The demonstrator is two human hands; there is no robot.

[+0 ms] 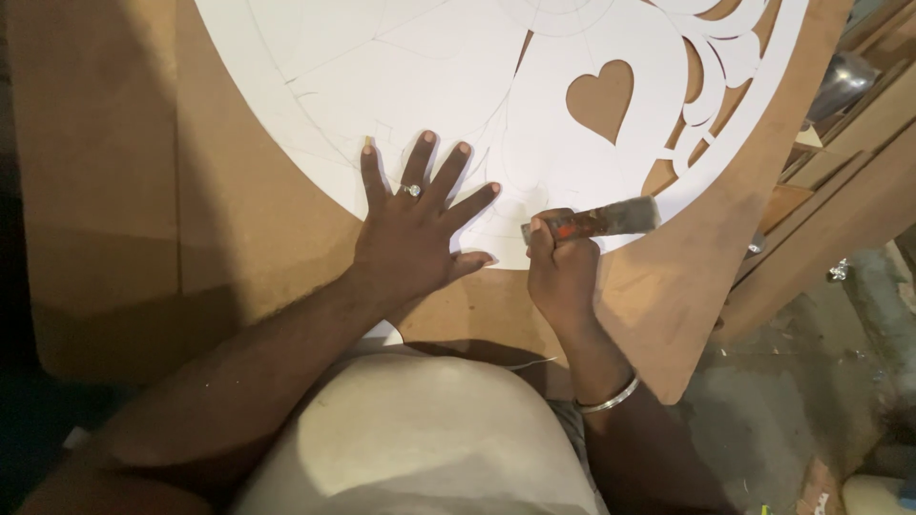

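Firmly, the right hand (561,272) is clenched around a worn chisel (596,220), which lies almost level over the near edge of the white sheet (401,67). Just beside it, the left hand (412,229) presses flat with fingers spread on the sheet's edge, gripping nothing. Beneath, the sheet with its heart cutout (601,97) rests on a brown board (258,219).

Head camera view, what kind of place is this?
Probably a craft or woodworking workshop: a large white cut-out sheet with a heart-shaped hole lies on a brown fibreboard panel, with stacked wooden boards alongside.
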